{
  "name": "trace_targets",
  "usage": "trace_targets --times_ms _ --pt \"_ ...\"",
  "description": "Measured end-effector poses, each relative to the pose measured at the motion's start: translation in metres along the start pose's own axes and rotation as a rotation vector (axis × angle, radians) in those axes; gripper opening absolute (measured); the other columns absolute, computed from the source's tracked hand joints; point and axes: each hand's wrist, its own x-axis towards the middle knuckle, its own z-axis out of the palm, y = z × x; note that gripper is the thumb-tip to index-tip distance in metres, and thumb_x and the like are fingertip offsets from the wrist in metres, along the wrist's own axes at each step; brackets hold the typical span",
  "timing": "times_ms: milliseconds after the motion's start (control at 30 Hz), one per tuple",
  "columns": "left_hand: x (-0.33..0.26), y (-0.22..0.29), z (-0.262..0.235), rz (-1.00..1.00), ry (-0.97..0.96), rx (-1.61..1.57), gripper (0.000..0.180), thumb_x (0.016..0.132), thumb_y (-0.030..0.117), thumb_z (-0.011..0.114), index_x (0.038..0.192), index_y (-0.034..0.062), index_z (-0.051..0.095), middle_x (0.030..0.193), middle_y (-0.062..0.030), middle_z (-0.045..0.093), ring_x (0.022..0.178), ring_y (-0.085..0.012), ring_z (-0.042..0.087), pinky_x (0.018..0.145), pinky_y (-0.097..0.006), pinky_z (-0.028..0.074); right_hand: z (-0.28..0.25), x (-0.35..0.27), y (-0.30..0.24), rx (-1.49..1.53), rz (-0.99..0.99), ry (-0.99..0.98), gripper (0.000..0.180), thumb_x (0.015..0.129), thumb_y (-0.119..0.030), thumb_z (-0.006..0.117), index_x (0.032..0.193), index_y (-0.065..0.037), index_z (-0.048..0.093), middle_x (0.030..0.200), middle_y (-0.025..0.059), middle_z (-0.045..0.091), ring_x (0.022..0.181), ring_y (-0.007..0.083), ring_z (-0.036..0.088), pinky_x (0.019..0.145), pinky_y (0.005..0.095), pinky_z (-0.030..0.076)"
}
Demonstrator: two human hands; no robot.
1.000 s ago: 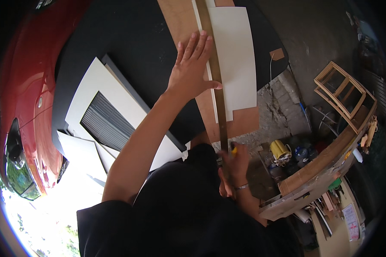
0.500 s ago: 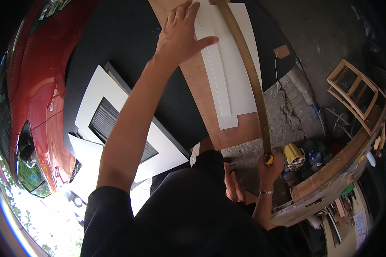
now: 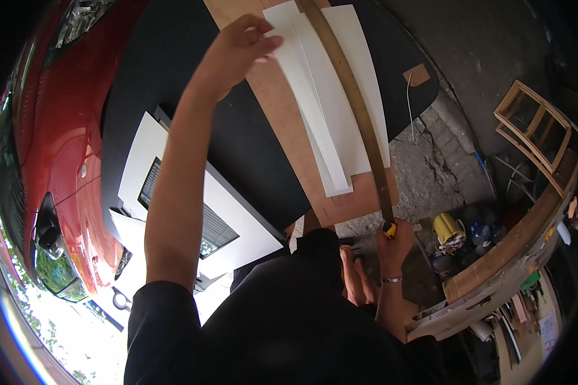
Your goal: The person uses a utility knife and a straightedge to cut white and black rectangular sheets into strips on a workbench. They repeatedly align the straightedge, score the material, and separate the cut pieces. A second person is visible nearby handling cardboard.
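White sheet (image 3: 331, 112) lies beneath a brown strip (image 3: 347, 77); left hand (image 3: 236, 52) half curled at sheet's edge, hold unclear; right hand (image 3: 397, 247) grips yellow tool (image 3: 390, 230).

Head view, single entry: wide fisheye, left one of a side-by-side pair worn on the person's head, facing steeply down over the dark shirt (image 3: 270, 314) toward the left hand (image 3: 236, 52) and right hand (image 3: 395, 244). Standpoint: above and close. Field: upright, unmirrored, straight edges bowed, from red car (image 3: 67, 160) at left to wooden frame (image 3: 537, 120) at right.
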Motion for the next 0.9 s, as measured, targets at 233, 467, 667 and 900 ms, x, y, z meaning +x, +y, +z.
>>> trace_targets --times_ms 233,467,667,900 --pt "-0.056 -0.048 -0.110 -0.204 0.225 -0.213 0.042 0.097 0.024 0.072 0.127 -0.0024 0.059 0.107 -0.0132 0.070 0.096 -0.0183 0.068 0.089 -0.033 0.055 0.004 0.004 -0.010 -0.024 0.106 -0.006 0.028 0.079 -0.011 0.079 0.098 -0.003 0.060 0.090 0.0173 0.060 0.086 0.0403 0.059 0.074 0.0481 0.045" --pt "-0.035 -0.037 -0.075 0.132 0.572 0.513 0.035 0.094 0.025 0.074 0.121 0.0038 0.067 0.118 -0.0137 0.071 0.117 -0.0305 0.065 0.101 -0.042 0.050 0.006 0.003 -0.010 0.007 0.057 0.044 0.027 0.076 -0.011 0.081 0.093 -0.004 0.060 0.085 0.0152 0.060 0.083 0.0393 0.059 0.073 0.0474 0.045" --pt "0.006 -0.003 0.003 0.504 0.190 0.715 0.038 0.091 0.027 0.076 0.121 0.0046 0.068 0.121 -0.0125 0.068 0.115 -0.0331 0.064 0.101 -0.042 0.050 0.012 -0.009 -0.014 0.166 0.045 0.103 0.023 0.074 -0.005 0.077 0.088 -0.005 0.060 0.079 0.0122 0.058 0.073 0.0339 0.058 0.067 0.0419 0.046" --pt "0.013 0.023 0.083 0.340 0.371 0.900 0.074 0.084 0.046 0.081 0.141 0.0074 0.053 0.137 -0.0141 0.057 0.129 -0.0320 0.054 0.106 -0.049 0.045 -0.041 -0.006 -0.022 0.228 0.021 0.128 0.023 0.071 -0.001 0.074 0.087 -0.005 0.058 0.077 0.0101 0.057 0.069 0.0309 0.056 0.063 0.0394 0.045"
